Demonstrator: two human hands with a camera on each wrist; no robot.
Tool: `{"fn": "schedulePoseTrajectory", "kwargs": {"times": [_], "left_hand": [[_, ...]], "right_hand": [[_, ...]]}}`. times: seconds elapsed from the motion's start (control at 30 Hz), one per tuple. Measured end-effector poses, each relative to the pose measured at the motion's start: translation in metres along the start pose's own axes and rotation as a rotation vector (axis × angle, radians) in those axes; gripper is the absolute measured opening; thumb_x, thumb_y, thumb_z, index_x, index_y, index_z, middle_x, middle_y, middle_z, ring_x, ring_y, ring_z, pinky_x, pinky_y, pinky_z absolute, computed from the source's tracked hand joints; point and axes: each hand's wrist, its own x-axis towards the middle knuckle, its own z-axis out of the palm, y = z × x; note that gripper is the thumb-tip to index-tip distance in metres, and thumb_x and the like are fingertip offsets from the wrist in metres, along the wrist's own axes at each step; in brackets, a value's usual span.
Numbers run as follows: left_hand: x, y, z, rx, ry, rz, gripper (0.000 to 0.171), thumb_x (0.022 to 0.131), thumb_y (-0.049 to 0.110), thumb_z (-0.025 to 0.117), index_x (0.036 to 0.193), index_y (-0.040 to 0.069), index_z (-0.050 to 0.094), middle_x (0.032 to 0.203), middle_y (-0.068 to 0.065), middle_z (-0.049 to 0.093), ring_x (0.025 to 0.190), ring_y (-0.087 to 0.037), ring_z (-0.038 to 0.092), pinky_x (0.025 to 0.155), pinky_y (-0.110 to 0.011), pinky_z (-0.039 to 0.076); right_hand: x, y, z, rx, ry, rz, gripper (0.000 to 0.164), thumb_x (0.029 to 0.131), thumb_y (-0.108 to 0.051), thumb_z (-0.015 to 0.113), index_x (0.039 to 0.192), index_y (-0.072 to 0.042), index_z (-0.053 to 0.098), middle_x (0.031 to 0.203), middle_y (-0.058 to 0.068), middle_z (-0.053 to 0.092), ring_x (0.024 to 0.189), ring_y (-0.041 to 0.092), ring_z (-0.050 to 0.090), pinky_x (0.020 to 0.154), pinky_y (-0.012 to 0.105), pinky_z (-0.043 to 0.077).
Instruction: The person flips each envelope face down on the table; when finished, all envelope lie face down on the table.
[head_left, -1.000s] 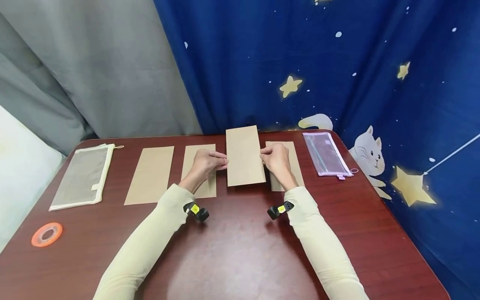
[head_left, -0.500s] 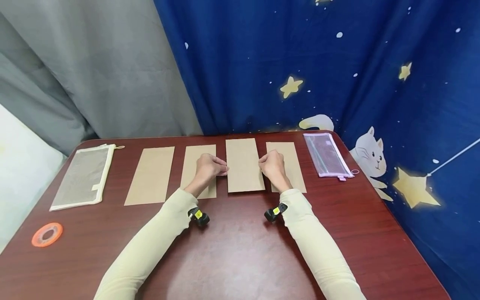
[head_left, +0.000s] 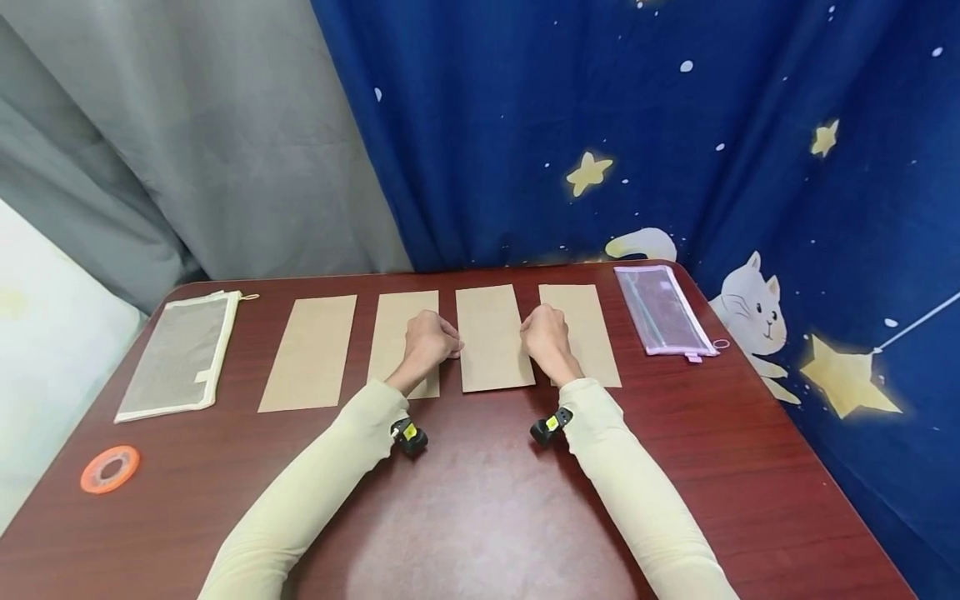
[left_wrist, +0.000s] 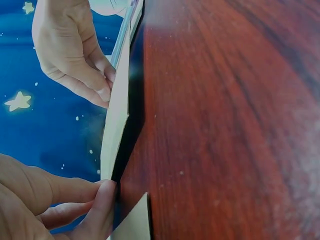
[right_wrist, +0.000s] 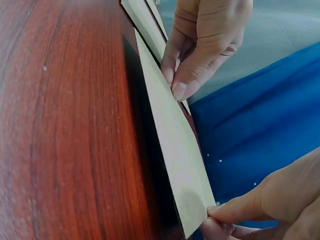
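A plain tan rectangle of card or stiff paper (head_left: pixel 495 337) is between my hands, third in a row on the table. My left hand (head_left: pixel 427 340) pinches its left edge between thumb and fingers; in the left wrist view the fingertips (left_wrist: pixel 106 192) meet on that edge. At the opposite edge my right hand (head_left: pixel 547 337) pinches with thumb and finger (right_wrist: pixel 240 207). Both wrist views show a dark shadow under the near edge, so that edge sits slightly above the wood. Similar tan pieces lie flat under my left forearm side (head_left: pixel 386 337) and right hand (head_left: pixel 592 333).
Another tan piece (head_left: pixel 309 354) lies farther left. Beyond it is a cream-edged mesh zip pouch (head_left: pixel 180 354), with an orange ring-shaped roll (head_left: pixel 110 469) nearer me. A purple mesh pouch (head_left: pixel 663 308) lies at the right. Curtains (head_left: pixel 480 167) hang behind the table's (head_left: pixel 480 500) far edge.
The held tan piece has come down from a raised, tilted position to near the tabletop, in line with the others. Both hands lowered with it and keep their grip. The view shifted slightly.
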Motion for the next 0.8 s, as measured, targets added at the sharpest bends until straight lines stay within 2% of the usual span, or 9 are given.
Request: {"fn": "schedulePoseTrajectory", "kwargs": {"times": [0.1, 0.17, 0.27, 0.37, 0.43, 0.57, 0.67, 0.8], "left_hand": [[0.0007, 0.0007, 0.0002, 0.032, 0.017, 0.015, 0.004, 0.08, 0.005, 0.081, 0.08, 0.001, 0.079, 0.07, -0.01, 0.076, 0.061, -0.015, 0.075, 0.091, -0.035, 0.061], [0.0007, 0.0013, 0.0009, 0.042, 0.029, 0.017, 0.004, 0.079, 0.004, 0.082, 0.079, 0.001, 0.079, 0.071, -0.01, 0.076, 0.061, -0.016, 0.075, 0.093, -0.036, 0.061], [0.001, 0.0022, 0.0032, 0.044, 0.026, 0.015, 0.004, 0.08, 0.003, 0.081, 0.078, 0.0, 0.079, 0.071, -0.011, 0.076, 0.061, -0.017, 0.075, 0.084, -0.033, 0.063], [0.0014, 0.0033, 0.0065, 0.057, 0.016, 0.012, 0.005, 0.08, 0.004, 0.081, 0.077, 0.002, 0.078, 0.071, -0.01, 0.076, 0.06, -0.015, 0.074, 0.07, -0.028, 0.064], [0.0018, 0.0039, 0.0081, 0.065, 0.008, 0.013, 0.005, 0.081, 0.004, 0.081, 0.076, 0.002, 0.078, 0.07, -0.009, 0.076, 0.058, -0.013, 0.073, 0.065, -0.027, 0.063], [0.0031, 0.0049, 0.0075, 0.119, 0.026, 0.045, 0.008, 0.081, 0.004, 0.079, 0.073, 0.005, 0.078, 0.065, -0.007, 0.075, 0.055, -0.011, 0.07, 0.07, -0.029, 0.062], [0.0042, 0.0055, 0.0046, 0.15, 0.037, 0.078, 0.012, 0.08, 0.004, 0.075, 0.068, 0.006, 0.078, 0.061, -0.005, 0.073, 0.053, -0.012, 0.066, 0.068, -0.031, 0.059], [0.0043, 0.0057, 0.0001, 0.148, 0.03, 0.088, 0.012, 0.08, 0.004, 0.073, 0.069, 0.005, 0.078, 0.061, -0.005, 0.073, 0.053, -0.013, 0.067, 0.066, -0.032, 0.059]], "right_hand": [[0.0001, -0.0004, 0.0015, -0.008, 0.0, -0.006, 0.028, 0.088, 0.002, 0.058, 0.063, -0.007, 0.067, 0.074, 0.007, 0.061, 0.071, 0.023, 0.052, 0.067, 0.032, 0.051], [0.0003, -0.0004, 0.0026, -0.014, -0.006, -0.02, 0.033, 0.087, 0.003, 0.056, 0.057, -0.009, 0.059, 0.067, 0.005, 0.051, 0.069, 0.023, 0.046, 0.064, 0.031, 0.046], [0.0006, 0.0008, 0.0031, -0.027, -0.006, -0.026, 0.035, 0.087, 0.004, 0.054, 0.054, -0.011, 0.055, 0.064, 0.004, 0.048, 0.067, 0.023, 0.045, 0.061, 0.03, 0.045], [0.0005, 0.0028, 0.0029, -0.032, -0.001, -0.015, 0.034, 0.087, 0.004, 0.054, 0.056, -0.01, 0.059, 0.065, 0.004, 0.053, 0.066, 0.022, 0.048, 0.06, 0.03, 0.046], [0.0006, 0.0039, 0.0026, -0.043, -0.002, -0.012, 0.035, 0.087, 0.004, 0.053, 0.056, -0.01, 0.059, 0.064, 0.003, 0.053, 0.065, 0.021, 0.048, 0.06, 0.029, 0.046], [0.0021, 0.0037, 0.0021, -0.049, -0.007, -0.034, 0.039, 0.091, 0.002, 0.049, 0.055, -0.011, 0.05, 0.059, 0.003, 0.044, 0.062, 0.022, 0.046, 0.056, 0.03, 0.045], [0.0037, 0.0021, 0.0008, -0.052, 0.0, -0.042, 0.042, 0.094, 0.0, 0.047, 0.054, -0.013, 0.044, 0.058, 0.002, 0.04, 0.06, 0.022, 0.045, 0.054, 0.03, 0.043], [0.0046, 0.0007, -0.001, -0.055, -0.001, -0.048, 0.045, 0.091, 0.004, 0.048, 0.051, -0.015, 0.037, 0.056, 0.0, 0.03, 0.057, 0.02, 0.037, 0.049, 0.027, 0.034]]}}
